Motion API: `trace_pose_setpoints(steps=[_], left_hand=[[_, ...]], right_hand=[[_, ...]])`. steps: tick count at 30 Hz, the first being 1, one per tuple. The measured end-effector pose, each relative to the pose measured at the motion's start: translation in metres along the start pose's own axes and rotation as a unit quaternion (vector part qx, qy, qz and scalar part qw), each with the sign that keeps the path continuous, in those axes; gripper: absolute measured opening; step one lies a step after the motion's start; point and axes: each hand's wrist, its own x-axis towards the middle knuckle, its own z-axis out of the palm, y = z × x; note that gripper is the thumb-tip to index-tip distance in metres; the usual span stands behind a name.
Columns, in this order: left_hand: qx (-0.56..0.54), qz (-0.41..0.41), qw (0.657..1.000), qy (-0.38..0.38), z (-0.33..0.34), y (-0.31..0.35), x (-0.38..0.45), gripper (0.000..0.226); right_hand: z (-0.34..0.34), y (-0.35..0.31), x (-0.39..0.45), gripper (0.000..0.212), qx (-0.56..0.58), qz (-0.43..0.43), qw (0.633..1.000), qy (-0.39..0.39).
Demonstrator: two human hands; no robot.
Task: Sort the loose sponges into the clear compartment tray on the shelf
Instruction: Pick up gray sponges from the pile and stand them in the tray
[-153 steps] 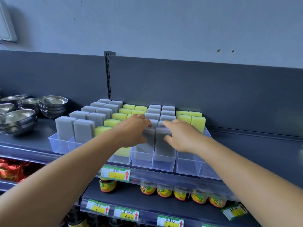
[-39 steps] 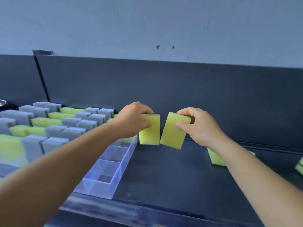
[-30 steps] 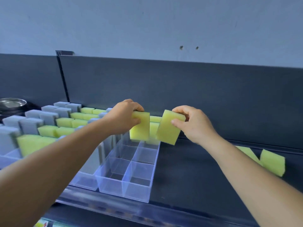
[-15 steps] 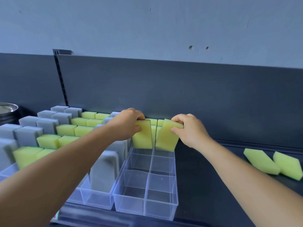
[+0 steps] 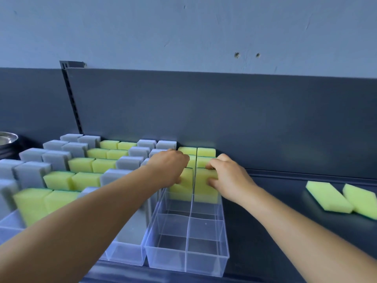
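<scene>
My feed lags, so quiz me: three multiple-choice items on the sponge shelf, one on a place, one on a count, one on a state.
1. Where do the loose yellow-green sponges lie?
A. right of the clear plastic compartment tray
B. inside it
C. on the steel bowl

2. How many lie loose there?
A. none
B. two
C. five

3. What is each hand doing?
A. hanging idle
B. lifting the tray
C. gripping a yellow-green sponge in a compartment

Key: 1 A, they lie on the dark shelf. 2 B, two lie side by side. 3 C, the left hand and right hand each hold one.

Both hands (image 5: 171, 168) on yellow sponges (image 5: 206, 184) in tray (image 5: 204, 260)
</scene>
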Motion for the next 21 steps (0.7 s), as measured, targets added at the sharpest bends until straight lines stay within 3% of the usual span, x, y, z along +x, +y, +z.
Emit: trace_pose_setpoints(steps=[5, 9, 21], left_hand=[[-0.012, -0.001, 1.0, 0.001, -0.008, -0.001, -0.001, 0.061], [-0.024, 0.009, 0.999, 0.041, -0.018, 0.017, -0.005, 0.062], [-0.092, 0.11, 0.987, 0.077, -0.031, 0.18, 0.035, 0.063]], right_hand=[[-0.01, 0.005, -0.01, 0.062, 0.024, -0.005, 1.0, 0.009], [-0.03, 0.019, -0.024, 0.067, -0.007, -0.023, 0.999, 0.027], [-0.081, 0.149, -0.082, 0.065, -0.051, 0.048, 0.998, 0.002]])
